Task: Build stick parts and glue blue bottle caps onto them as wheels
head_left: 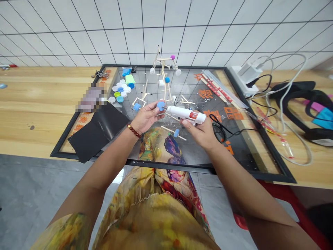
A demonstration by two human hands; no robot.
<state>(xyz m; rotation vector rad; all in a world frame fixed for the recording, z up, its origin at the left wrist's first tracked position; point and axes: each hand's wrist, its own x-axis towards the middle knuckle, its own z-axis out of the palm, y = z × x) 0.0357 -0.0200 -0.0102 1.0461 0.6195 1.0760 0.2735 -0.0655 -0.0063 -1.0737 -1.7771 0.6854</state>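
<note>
Between the thumb and fingers of my left hand (146, 118) is a small blue piece (160, 106). My right hand (201, 131) is wrapped round a white glue gun (182, 113), whose tip points left and meets or nearly meets the blue piece. Just below the gun, a stick with another blue piece (176, 132) lies on the glass panel. Behind my hands stands a stick structure (163, 74) with white, blue and pink round parts. A smaller stick frame (140, 100) with a blue piece is beyond my left hand.
Bottle caps (120, 89) sit at the back left, near black sheets (96, 132). Glue sticks (221, 88) lie at the back right. A power strip (243, 81), loose cables and a black headset-like object (293, 114) are at the right. The panel has a black frame (260, 142).
</note>
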